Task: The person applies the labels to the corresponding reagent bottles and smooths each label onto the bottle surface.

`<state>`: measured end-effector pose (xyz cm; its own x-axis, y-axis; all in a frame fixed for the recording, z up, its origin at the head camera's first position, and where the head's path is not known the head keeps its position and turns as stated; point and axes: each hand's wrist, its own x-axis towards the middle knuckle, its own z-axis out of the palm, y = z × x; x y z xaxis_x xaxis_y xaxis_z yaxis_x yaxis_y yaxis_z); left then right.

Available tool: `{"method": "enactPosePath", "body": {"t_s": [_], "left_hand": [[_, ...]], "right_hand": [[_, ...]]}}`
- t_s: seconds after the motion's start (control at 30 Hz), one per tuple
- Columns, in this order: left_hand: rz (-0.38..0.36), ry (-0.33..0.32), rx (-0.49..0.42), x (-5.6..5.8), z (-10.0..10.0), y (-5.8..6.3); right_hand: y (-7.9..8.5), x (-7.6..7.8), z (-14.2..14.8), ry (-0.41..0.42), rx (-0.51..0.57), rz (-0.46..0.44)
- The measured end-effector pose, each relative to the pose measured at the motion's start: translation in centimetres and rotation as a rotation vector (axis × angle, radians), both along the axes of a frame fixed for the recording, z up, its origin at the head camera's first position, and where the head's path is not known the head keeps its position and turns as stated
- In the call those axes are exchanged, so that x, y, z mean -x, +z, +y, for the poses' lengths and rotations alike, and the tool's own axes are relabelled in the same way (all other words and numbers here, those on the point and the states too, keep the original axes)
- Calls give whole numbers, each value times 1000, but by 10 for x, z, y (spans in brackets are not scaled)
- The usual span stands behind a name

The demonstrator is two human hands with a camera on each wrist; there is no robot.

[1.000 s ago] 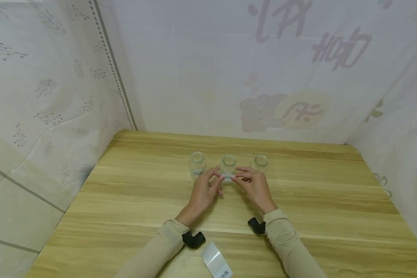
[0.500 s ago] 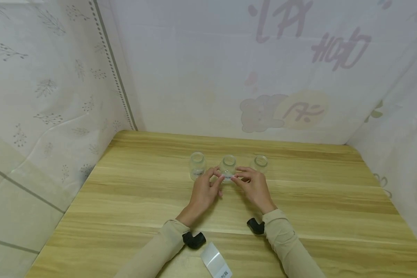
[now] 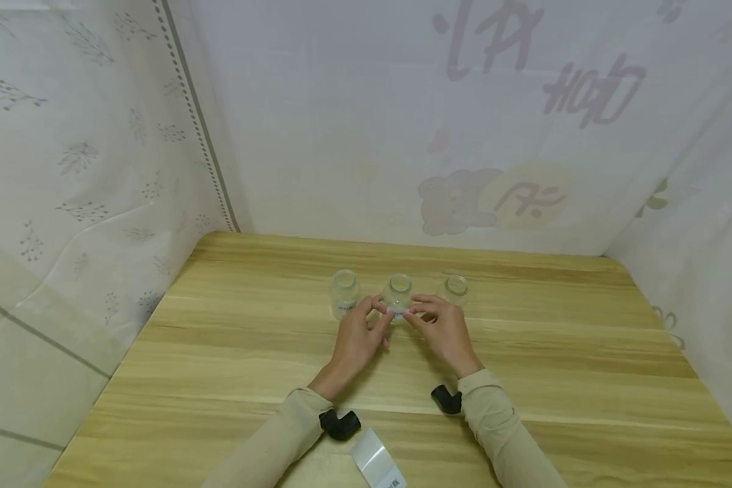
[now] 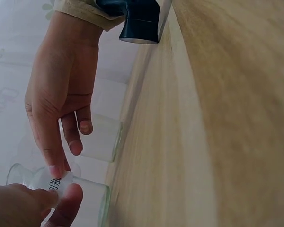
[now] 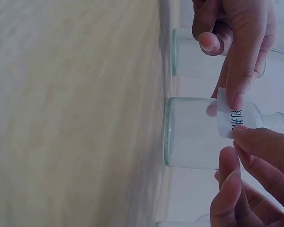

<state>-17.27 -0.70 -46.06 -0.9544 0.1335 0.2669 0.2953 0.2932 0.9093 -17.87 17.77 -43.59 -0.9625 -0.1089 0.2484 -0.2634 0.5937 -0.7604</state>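
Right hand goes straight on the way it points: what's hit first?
The right hand touches the white rectangular label with black print, so that first; then likely the clear glass middle bottle. Gap between them unclear.

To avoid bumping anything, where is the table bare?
Bare table: left of the left sleeve and left glass bottle; right of the right sleeve and right bottle. Crowded between: left hand, right hand, label, middle bottle, then label sheet nearer the camera.

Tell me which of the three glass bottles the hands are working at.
The middle bottle: the left hand and right hand hold a label at its front. Neither works at the left bottle or the right bottle beside it.
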Motion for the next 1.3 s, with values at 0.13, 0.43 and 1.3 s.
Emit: {"method": "enactPosePath", "body": {"t_s": [0.13, 0.43, 1.3], "left_hand": [[0, 4, 13, 0, 0, 0], [-16, 13, 18, 2, -1, 0], [6, -6, -1, 2, -1, -1]], "right_hand": [[0, 0, -1, -8, 4, 4], [-1, 1, -3, -39, -1, 9], [-4, 2, -2, -81, 21, -24]]}}
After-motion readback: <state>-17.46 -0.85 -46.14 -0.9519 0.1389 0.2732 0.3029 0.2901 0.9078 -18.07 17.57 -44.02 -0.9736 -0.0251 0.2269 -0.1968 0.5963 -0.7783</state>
